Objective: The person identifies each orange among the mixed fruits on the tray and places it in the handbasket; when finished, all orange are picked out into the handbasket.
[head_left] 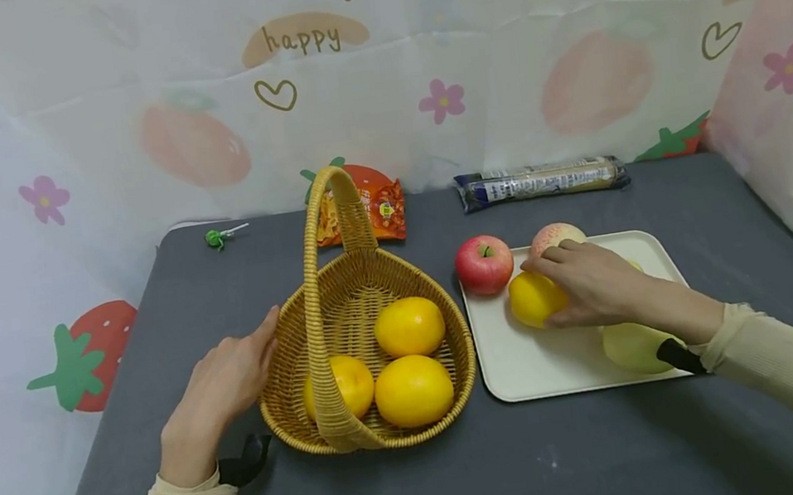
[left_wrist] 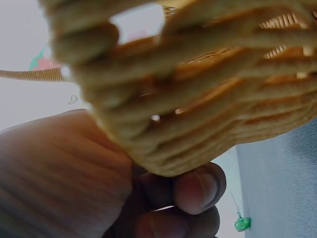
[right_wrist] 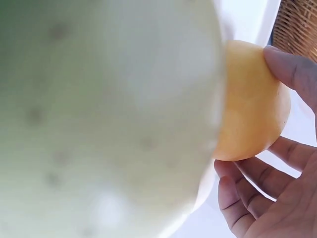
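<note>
On the cream tray (head_left: pixel 541 371), my right hand (head_left: pixel 592 280) grips a yellow lemon (head_left: pixel 533 300), thumb on one side and fingers on the other. In the right wrist view the lemon (right_wrist: pixel 252 106) sits between thumb and fingertips, and a blurred pale green pear (right_wrist: pixel 109 119) fills the left. My left hand (head_left: pixel 229 378) rests against the outside of the wicker basket (head_left: pixel 465 355) at its left rim. The left wrist view shows fingertips (left_wrist: pixel 195 191) right at the woven wall (left_wrist: pixel 198 99). Several lemons (head_left: pixel 415 391) lie in the basket.
A red apple (head_left: pixel 485 264) and a peach (head_left: pixel 556 237) are at the tray's back; the pear (head_left: pixel 634 348) lies at its front right. Farther back are an orange snack packet (head_left: pixel 384 211), a long wrapped package (head_left: pixel 542 181) and a green lollipop (head_left: pixel 216 238). The basket's handle arches high.
</note>
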A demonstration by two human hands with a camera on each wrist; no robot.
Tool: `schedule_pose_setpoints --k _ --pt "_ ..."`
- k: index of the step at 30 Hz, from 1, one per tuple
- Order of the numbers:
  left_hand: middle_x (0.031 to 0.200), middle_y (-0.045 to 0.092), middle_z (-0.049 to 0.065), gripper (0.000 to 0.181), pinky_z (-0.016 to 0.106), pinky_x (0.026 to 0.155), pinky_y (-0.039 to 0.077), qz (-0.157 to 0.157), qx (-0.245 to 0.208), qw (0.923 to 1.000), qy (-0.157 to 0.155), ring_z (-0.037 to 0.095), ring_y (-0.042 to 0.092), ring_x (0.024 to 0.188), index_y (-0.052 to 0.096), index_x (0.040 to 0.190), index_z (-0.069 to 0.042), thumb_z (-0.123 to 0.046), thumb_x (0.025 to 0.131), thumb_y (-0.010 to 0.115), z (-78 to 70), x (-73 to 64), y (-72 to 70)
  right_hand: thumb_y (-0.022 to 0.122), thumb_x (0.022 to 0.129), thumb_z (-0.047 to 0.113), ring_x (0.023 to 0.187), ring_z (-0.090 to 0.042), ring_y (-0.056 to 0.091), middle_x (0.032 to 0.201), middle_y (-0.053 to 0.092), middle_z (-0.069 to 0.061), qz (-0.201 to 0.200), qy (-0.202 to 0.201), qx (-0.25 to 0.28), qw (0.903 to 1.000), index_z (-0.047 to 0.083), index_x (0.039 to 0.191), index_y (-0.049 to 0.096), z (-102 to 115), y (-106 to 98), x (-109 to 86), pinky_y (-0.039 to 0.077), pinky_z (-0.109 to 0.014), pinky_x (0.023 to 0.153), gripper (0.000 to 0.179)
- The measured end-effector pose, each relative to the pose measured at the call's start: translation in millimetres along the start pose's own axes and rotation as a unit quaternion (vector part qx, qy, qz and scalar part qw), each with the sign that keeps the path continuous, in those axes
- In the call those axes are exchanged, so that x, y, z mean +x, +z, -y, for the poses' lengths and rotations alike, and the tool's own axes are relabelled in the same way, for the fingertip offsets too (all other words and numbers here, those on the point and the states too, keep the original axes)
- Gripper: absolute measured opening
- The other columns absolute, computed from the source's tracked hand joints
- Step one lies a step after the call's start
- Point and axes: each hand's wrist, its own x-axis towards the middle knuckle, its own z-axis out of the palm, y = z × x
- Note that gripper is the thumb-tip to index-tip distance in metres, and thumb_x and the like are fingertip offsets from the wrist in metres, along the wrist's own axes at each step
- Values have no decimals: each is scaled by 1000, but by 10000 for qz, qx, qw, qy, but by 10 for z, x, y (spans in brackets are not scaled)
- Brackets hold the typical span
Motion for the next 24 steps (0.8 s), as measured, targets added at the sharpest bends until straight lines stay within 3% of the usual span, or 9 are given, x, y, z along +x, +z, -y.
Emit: schedule_pose_setpoints --k 9,13,24 --pt "60 42 4 52 30 48 31 -21 -28 10000 -9 17 40 50 33 153 -8 -21 104 45 6 3 -19 83 69 35 108 -30 56 115 65 -11 -199 307 362 9987 7 129 60 56 -180 83 50 -45 88 70" --pt "60 42 4 52 30 48 31 -19 -46 10000 -11 17 40 50 33 153 -8 -21 104 45 14 4 -20 81 74 37 107 -29 56 115 64 -10 -423 343 530 9971 12 133 58 152 -279 147 50 -44 83 68" --pt "61 45 5 52 31 49 33 11 -21 10000 -30 19 44 53 33 153 -8 -21 104 46 5 0 3 81 77 40 110 -29 53 124 57 -14 -1490 -143 1207 9813 13 140 53 507 -428 552 48 -45 87 74"
